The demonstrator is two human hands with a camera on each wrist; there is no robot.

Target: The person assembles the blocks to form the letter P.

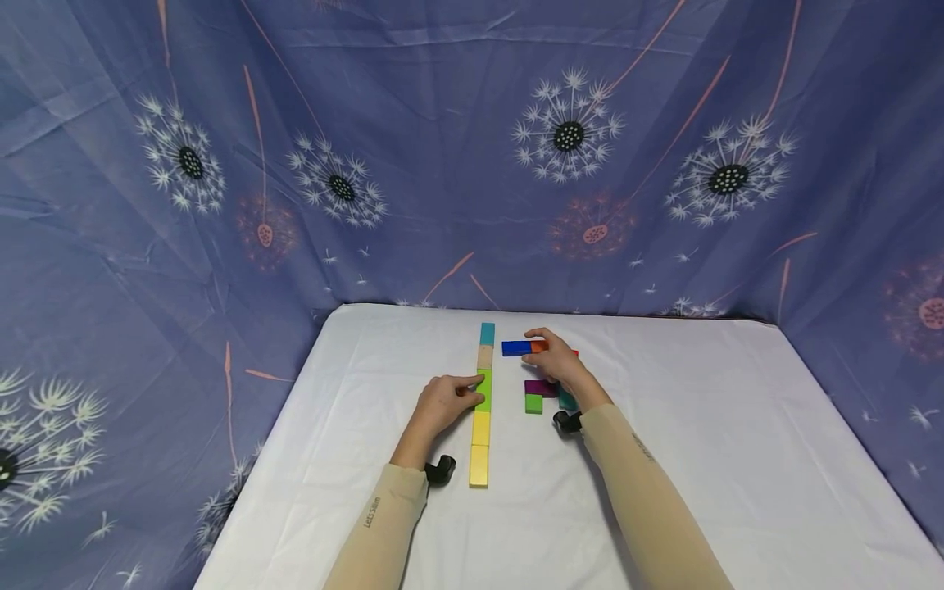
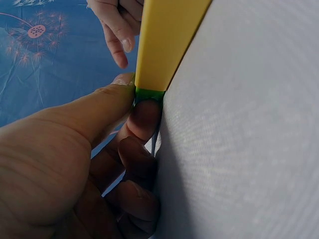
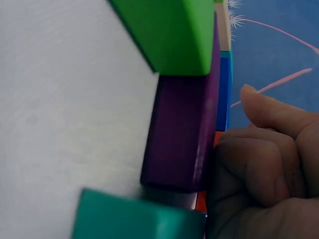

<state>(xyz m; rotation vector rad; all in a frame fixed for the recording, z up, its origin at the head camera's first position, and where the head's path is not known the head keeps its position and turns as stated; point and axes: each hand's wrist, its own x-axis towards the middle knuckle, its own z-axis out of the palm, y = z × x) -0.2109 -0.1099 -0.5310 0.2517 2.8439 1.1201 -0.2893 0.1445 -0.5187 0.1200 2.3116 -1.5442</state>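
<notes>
A straight row of blocks runs away from me, with two yellow blocks point(image 1: 480, 465) nearest, then a green block point(image 1: 483, 401), a beige block point(image 1: 484, 356) and a light-blue block point(image 1: 487, 333). My left hand point(image 1: 441, 401) holds the green block between thumb and index finger, its other fingers curled beside the row. Over an orange block point(image 1: 539, 347) hovers my right hand point(image 1: 555, 356), thumb and index finger spread either side of it. The orange block lines up with a dark-blue block point(image 1: 516, 348). My right hand partly hides this second line, including a red block point(image 1: 575, 353).
Nearer me than the right-hand line lie a purple block point(image 1: 538, 388), a small green block point(image 1: 533, 404) and a teal block point(image 1: 566, 400). A white cloth point(image 1: 737, 459) covers the table. Patterned blue fabric point(image 1: 442, 164) hangs behind it.
</notes>
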